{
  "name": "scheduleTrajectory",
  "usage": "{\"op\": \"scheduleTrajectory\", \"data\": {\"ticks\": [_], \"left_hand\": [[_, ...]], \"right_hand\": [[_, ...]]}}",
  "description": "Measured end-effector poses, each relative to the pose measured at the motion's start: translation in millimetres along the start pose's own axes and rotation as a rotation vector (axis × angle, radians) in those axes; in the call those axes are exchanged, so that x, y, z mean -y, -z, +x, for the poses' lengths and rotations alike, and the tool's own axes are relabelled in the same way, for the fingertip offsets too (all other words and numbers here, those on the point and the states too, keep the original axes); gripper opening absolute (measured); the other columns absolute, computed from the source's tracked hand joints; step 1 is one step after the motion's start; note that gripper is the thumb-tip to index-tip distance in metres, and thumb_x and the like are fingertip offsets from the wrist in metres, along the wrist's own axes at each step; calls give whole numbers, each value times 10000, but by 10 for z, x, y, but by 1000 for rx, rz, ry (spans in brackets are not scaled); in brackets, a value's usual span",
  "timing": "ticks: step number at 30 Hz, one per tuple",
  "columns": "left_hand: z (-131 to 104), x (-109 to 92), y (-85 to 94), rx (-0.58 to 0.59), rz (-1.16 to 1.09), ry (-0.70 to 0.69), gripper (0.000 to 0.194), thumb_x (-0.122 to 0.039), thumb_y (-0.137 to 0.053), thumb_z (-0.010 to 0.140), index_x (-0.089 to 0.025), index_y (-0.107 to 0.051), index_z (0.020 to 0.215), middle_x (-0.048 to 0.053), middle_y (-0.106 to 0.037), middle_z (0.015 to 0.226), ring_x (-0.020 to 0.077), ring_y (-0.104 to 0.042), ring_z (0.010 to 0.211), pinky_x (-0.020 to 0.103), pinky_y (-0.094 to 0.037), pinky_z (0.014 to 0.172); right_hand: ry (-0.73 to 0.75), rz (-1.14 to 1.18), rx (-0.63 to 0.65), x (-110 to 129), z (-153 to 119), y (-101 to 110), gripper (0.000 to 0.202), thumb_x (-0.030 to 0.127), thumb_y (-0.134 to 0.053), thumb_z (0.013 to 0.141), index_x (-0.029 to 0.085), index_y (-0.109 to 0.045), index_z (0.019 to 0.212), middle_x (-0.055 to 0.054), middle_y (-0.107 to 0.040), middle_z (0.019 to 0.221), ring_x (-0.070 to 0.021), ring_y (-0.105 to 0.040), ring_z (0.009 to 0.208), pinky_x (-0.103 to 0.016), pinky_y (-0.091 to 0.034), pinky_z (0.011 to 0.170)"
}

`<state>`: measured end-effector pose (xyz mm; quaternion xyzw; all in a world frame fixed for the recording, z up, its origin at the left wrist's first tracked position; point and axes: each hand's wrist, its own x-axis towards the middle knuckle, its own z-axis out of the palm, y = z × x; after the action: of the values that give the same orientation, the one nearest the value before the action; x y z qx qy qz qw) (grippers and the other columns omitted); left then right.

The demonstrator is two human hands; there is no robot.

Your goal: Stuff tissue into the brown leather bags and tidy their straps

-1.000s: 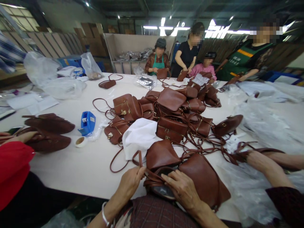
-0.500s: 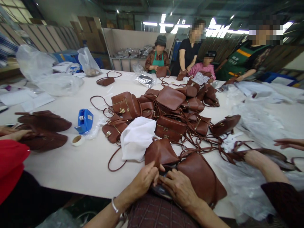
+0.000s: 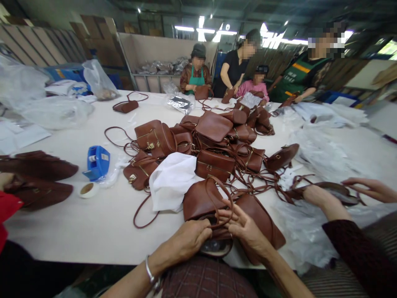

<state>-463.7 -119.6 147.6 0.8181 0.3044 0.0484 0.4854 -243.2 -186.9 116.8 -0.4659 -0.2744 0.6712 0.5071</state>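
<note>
At the table's near edge, my left hand (image 3: 195, 236) is closed on the rim of a brown handbag (image 3: 223, 234). The bag's dark opening faces me and something clear, like plastic, shows inside. My right hand (image 3: 246, 227) has its fingers around a thin brown strap (image 3: 232, 194), which loops up over the bag. Just behind lies another smooth brown bag (image 3: 198, 196), partly covered by the strap; I cannot tell whether it is separate. Beside my right wrist rests a larger flat brown bag (image 3: 263, 219).
A pile of brown bags (image 3: 214, 126) with tangled straps fills the middle, a white cloth (image 3: 172, 182) before it. Leftward are a blue tape dispenser (image 3: 98, 163) and tape roll (image 3: 87, 189). Plastic sheets (image 3: 310, 231) and a co-worker's hands (image 3: 322, 198) are on the right.
My right hand has lifted off the bag's opening and taken up the strap, raising it in a loop. My left hand has stayed at the rim. The view has shifted rightward.
</note>
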Motion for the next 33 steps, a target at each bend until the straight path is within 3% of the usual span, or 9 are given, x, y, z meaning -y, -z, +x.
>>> {"op": "scheduleTrajectory", "data": {"ticks": [2, 5, 9, 13, 17, 21, 25, 29, 33], "left_hand": [[3, -28, 42, 21, -64, -11, 461, -431, -234, 1006, -187, -601, 871, -1, -609, 799, 132, -532, 704, 222, -413, 683], [4, -35, 81, 24, -212, -39, 480, -460, -261, 999, -180, -647, 942, 3, -629, 838, 129, -527, 722, 216, -415, 691], [4, 17, 105, 49, -363, -87, 445, -450, -335, 986, -189, -643, 1172, 36, -679, 1010, 158, -578, 848, 234, -442, 799], [11, 73, 117, 64, -419, -101, 391, -389, -391, 975, -210, -641, 1218, 37, -692, 1116, 178, -610, 951, 251, -444, 888], [24, 103, 113, 79, -457, -130, 365, -356, -426, 964, -230, -640, 1232, 35, -689, 1180, 188, -614, 1039, 265, -428, 950], [29, 125, 108, 107, -442, -121, 381, -399, -430, 958, -229, -647, 1220, 32, -709, 1038, 159, -601, 843, 243, -447, 825], [27, 145, 80, 102, -478, -32, 396, -434, -411, 956, -194, -657, 1153, -17, -592, 736, 103, -437, 602, 201, -360, 588], [57, 154, 11, 58, -447, 64, 310, -388, -439, 937, -165, -654, 925, -52, -476, 655, 89, -400, 574, 196, -311, 549], [109, 182, -44, 0, -392, 116, 311, -396, -414, 940, -166, -584, 820, -53, -485, 642, 91, -407, 570, 195, -306, 542]], "right_hand": [[-33, 60, -27, 45, 38, -9, 763, 298, -847, 669, 268, -477, 1335, -113, -625, 1268, -160, -675, 871, -239, -544, 671], [-157, 152, 1, 134, 85, -50, 671, 328, -857, 657, 186, -560, 1242, -134, -656, 1201, -48, -596, 615, -132, -442, 475], [-292, 237, -60, 166, 104, -118, 587, 303, -877, 624, 156, -609, 1126, -85, -703, 1033, -52, -610, 653, -98, -432, 474], [-186, 67, -200, 68, 59, -97, 461, 382, -861, 633, 167, -604, 950, 49, -616, 637, -36, -517, 452, -108, -392, 383], [-306, 0, -16, 44, -16, -53, 487, 535, -771, 698, 116, -638, 908, -13, -663, 696, -9, -452, 336, -105, -296, 276], [-275, 365, 21, 65, -17, -73, 523, 373, -843, 672, 170, -651, 1114, -49, -716, 963, 4, -555, 471, -71, -443, 412], [-156, 583, -79, 56, 0, -120, 504, 233, -852, 669, 240, -661, 1135, -15, -734, 953, -33, -619, 615, -90, -505, 536], [-59, 335, -126, 83, -25, -192, 524, 299, -850, 668, 217, -665, 1152, -38, -728, 971, -71, -610, 622, -149, -486, 512], [40, -33, -154, 91, -58, -159, 593, 376, -826, 685, 224, -627, 1222, -86, -681, 1181, -231, -628, 1055, -341, -507, 908]]}}
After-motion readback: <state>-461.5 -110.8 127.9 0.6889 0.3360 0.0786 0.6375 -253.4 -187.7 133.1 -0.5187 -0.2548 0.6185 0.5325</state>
